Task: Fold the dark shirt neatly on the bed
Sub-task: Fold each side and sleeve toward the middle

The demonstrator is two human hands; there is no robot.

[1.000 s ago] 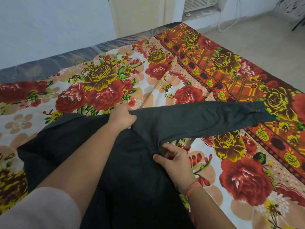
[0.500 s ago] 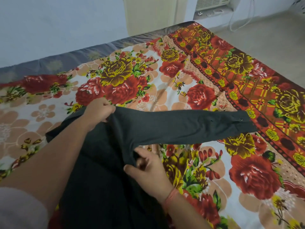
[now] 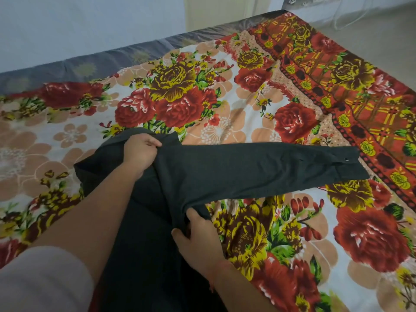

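On the bed (image 3: pixel 247 122) the dark shirt (image 3: pixel 157 255) lies right in front of me, with one sleeve (image 3: pixel 258 170) stretched out flat to my right. A second ago that sleeve reached further over the red border of the bed cover. Now its cuff (image 3: pixel 353 165) has slid back toward me and to the left, so I have pulled the whole shirt that way. The body of the shirt also looks thinner on the left than it did, maybe because that side got tucked in, but I can't be sure.

My left hand (image 3: pixel 140 152) grips the cloth up at the shoulder with curled fingers. My right hand (image 3: pixel 198 239) pinches the cloth under the arm of the shirt.

I think this means the sleeve is pulled straight and ready to be folded across the body. That fold is not done yet.

Some parts are hidden. My left arm covers a strip of the shirt. The bottom of the shirt runs off the picture. I can't see the other sleeve or the collar. The tips of my right fingers are tucked under the cloth.
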